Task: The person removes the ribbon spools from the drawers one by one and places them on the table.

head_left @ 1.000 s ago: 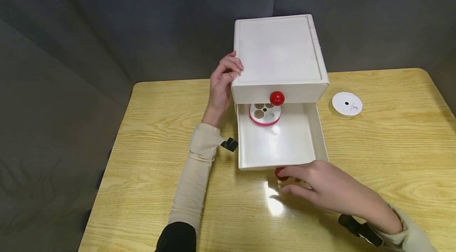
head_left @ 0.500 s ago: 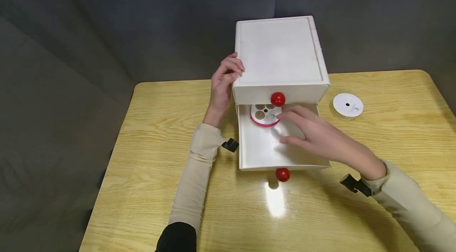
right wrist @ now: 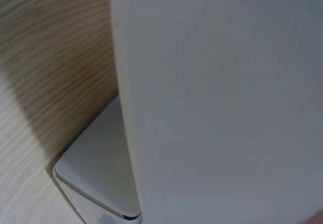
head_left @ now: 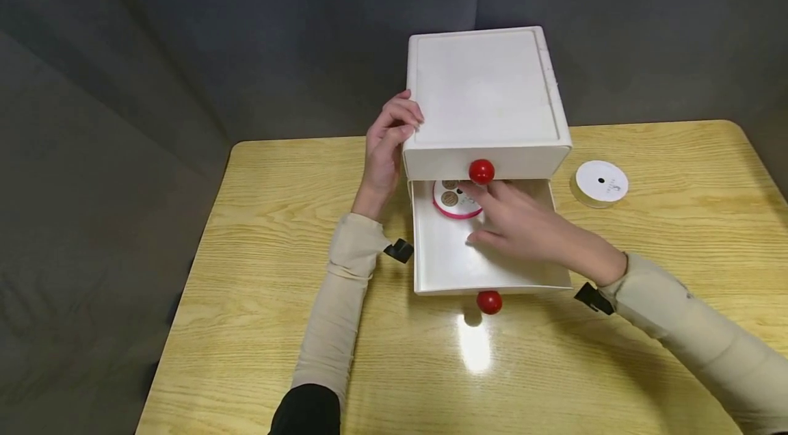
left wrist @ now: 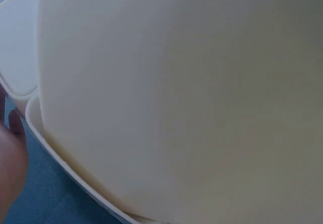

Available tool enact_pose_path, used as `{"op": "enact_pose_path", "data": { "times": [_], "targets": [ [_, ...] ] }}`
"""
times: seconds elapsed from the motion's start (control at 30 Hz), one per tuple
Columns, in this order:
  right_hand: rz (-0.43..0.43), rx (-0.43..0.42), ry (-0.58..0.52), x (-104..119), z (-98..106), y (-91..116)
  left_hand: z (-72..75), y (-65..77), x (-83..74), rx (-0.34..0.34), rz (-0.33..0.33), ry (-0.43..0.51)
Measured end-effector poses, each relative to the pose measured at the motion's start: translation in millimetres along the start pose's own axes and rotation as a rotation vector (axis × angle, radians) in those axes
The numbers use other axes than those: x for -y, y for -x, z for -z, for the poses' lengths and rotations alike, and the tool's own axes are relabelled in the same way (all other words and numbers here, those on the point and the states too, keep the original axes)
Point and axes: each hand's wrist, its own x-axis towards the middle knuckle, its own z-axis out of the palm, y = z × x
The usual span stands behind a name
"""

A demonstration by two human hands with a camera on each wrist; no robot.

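A white two-drawer box (head_left: 483,89) stands at the back of the wooden table (head_left: 277,216). Its lower drawer (head_left: 455,264) is pulled out, with a red knob (head_left: 489,301) on the front. The upper drawer, with a red knob (head_left: 481,172) of its own, is closed. A pink-rimmed ribbon spool (head_left: 452,201) lies at the back of the open drawer. My right hand (head_left: 501,216) is inside the drawer, its straight fingers touching the spool's right edge. My left hand (head_left: 388,137) grips the box's top left edge. The left wrist view is filled by the box wall (left wrist: 176,93).
A white ribbon spool (head_left: 600,182) lies on the table to the right of the box. Grey padded walls close in behind and to the left. In the right wrist view a white drawer wall (right wrist: 212,98) rises over the wood grain (right wrist: 50,47).
My right hand let go of the lower drawer's knob, rose over the front wall and reached into the drawer to the pink-rimmed spool. The left hand and box stayed put.
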Motion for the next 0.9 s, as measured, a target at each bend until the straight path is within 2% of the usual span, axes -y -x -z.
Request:
{"op": "enact_pose_path", "data": {
  "times": [0.33, 0.43, 0.63, 0.9],
  "targets": [
    [0.072, 0.038, 0.049, -6, -3, -12, 0.4, -0.5, 0.4, 0.006, -0.017, -0.002],
    [0.06, 0.047, 0.025, -5, -2, -11, -0.1, -1.2, 0.3, 0.007, -0.022, 0.001],
    [0.008, 0.124, -0.066, 0, 2, -5, -0.8, -1.2, 0.1, -0.002, -0.015, 0.002],
    [0.077, 0.117, -0.085, 2, 1, -8, -0.5, -1.2, -0.8, -0.004, -0.011, -0.005]
  ]
}}
